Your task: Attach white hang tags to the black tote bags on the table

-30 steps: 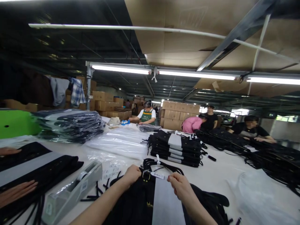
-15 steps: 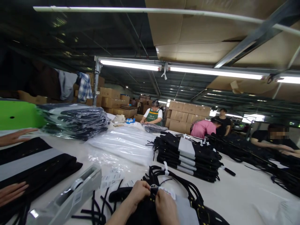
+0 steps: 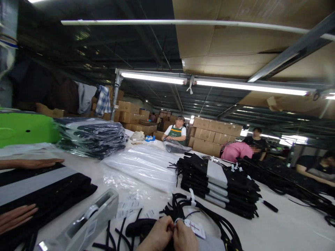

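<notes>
Both my hands are closed in a pinch, fingertips together, over a folded black garment (image 3: 145, 227) with a grey panel at the near edge of the table. My left hand (image 3: 160, 233) and my right hand (image 3: 185, 236) pinch a thin white tag string (image 3: 178, 220) that loops up between them. A white printed hang tag (image 3: 195, 228) lies just right of my right hand, over the grey panel. Black straps (image 3: 206, 206) bound with a white band curve behind the hands. The exact spot gripped is covered by my fingers.
A grey tape dispenser (image 3: 101, 212) stands to the left, by loose black straps and label sheets (image 3: 128, 205). A co-worker's hands (image 3: 39, 163) lie flat on another garment. Clear plastic bags (image 3: 143, 165), stacked black garments (image 3: 217, 181) and bagged garments (image 3: 91, 136) lie beyond.
My hands have come closer together, so the fingertips meet. The hang tag shows more fully beside my right hand. The whole view has shifted a little.
</notes>
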Demonstrator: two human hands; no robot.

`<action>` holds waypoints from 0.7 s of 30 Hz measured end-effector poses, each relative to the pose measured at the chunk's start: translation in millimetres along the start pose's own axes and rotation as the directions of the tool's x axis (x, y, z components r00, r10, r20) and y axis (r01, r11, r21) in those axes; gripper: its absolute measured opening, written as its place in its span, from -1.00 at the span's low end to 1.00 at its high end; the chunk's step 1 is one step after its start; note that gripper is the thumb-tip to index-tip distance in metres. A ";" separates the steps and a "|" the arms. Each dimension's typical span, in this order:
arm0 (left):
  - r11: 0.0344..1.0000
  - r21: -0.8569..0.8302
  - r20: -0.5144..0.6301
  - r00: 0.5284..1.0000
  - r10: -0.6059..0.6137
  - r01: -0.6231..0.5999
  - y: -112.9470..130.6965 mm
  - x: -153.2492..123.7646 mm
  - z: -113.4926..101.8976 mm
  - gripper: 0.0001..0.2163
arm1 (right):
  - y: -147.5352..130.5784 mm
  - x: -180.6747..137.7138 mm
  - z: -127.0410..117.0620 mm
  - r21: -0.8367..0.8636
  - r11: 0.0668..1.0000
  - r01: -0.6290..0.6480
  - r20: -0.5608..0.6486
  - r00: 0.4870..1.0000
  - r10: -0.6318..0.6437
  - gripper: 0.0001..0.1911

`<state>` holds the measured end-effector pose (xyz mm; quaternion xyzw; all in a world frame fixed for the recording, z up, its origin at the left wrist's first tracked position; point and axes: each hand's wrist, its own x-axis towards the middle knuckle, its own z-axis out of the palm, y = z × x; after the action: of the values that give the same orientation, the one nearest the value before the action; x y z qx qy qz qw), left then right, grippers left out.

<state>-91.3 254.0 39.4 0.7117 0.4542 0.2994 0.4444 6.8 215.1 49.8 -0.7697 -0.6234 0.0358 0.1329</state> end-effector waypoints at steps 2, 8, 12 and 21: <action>0.999 0.029 0.011 1.000 -0.022 0.021 4.2 -2.0 -0.6 -0.87 | -1.2 -0.7 -2.8 0.008 1.000 0.000 0.008 1.000 0.000 -0.68; 0.991 0.129 -0.022 0.999 -0.038 0.040 12.3 -8.1 -2.3 -0.84 | -1.2 -15.4 -27.7 0.005 0.997 0.080 0.039 0.996 -0.080 -0.68; 0.988 0.146 -0.047 0.998 -0.035 0.041 15.0 -17.4 -6.0 -0.84 | 16.2 -27.5 -60.7 0.079 0.992 0.099 0.078 0.991 -0.105 -0.65; 0.999 0.033 -0.299 0.953 0.045 -0.037 10.9 -24.7 -7.8 -0.85 | 64.1 -38.9 -81.5 0.822 0.507 -0.259 0.372 0.918 -0.135 -0.64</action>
<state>-103.7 232.2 52.0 0.6732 0.5054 0.4069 0.3546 77.1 152.4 108.0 -0.6004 -0.5071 0.4968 0.3682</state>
